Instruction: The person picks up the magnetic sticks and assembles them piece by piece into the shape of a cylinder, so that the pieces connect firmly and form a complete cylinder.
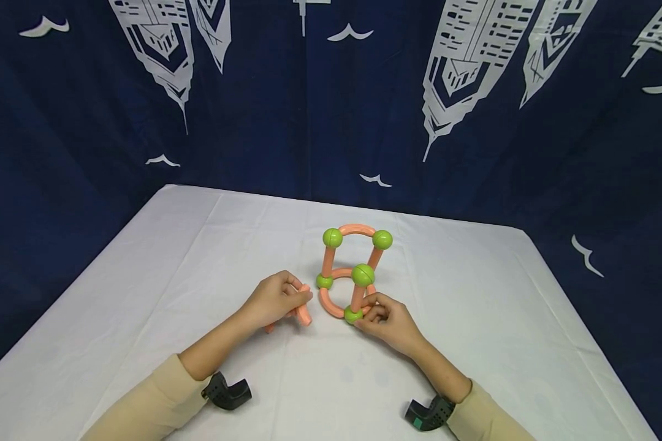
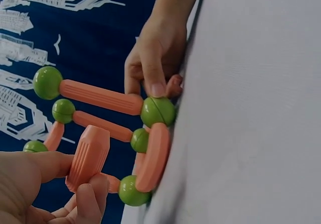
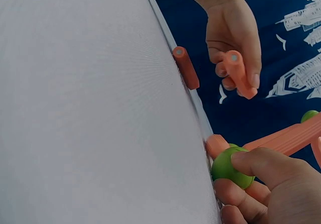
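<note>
Two hands busy, no readable writing anywhere: my left hand (image 1: pixel 276 299) grips an orange rod (image 1: pixel 304 311) just above the white table (image 1: pixel 187 257), my right hand (image 1: pixel 388 320) pinches the green ball (image 1: pixel 353 315) at the orange-and-green frame's (image 1: pixel 353 269) near base corner.
</note>
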Motion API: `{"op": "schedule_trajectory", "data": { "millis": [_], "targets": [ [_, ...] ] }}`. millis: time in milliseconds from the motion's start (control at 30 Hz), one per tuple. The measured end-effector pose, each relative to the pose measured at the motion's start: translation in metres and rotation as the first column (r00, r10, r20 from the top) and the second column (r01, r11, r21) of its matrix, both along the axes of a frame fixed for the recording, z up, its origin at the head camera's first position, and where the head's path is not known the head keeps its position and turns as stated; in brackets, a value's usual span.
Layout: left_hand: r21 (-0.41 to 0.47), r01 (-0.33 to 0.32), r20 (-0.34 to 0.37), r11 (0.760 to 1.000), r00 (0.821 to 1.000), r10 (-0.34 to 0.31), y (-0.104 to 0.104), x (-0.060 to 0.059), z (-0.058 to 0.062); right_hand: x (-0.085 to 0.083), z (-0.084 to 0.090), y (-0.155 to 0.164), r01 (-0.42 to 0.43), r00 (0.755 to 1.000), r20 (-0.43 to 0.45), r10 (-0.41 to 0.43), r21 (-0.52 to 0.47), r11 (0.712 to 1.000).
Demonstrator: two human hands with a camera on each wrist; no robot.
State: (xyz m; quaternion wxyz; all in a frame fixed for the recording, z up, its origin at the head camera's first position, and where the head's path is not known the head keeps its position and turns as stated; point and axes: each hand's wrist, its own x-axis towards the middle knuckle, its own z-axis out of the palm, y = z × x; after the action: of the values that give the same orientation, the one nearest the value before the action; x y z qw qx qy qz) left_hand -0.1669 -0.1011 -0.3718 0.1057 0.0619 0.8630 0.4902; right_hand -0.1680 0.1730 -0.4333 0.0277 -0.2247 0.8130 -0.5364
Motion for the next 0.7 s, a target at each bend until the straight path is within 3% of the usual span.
{"op": "schedule_trajectory", "data": {
  "millis": [300, 700],
  "targets": [
    [0.066, 0.026, -0.043, 0.997, 0.999, -0.024, 0.005, -0.011, 0.023, 0.000, 0.002, -0.001, 0.002, 0.999, 0.036, -0.003, 0.005, 1.000],
    [0.175, -0.020, -0.044, 0.984, 0.999, 0.028, 0.025, -0.020, 0.046, 0.001, 0.004, -0.001, 0.015, 0.999, 0.047, -0.016, 0.015, 1.000]
  ]
}}
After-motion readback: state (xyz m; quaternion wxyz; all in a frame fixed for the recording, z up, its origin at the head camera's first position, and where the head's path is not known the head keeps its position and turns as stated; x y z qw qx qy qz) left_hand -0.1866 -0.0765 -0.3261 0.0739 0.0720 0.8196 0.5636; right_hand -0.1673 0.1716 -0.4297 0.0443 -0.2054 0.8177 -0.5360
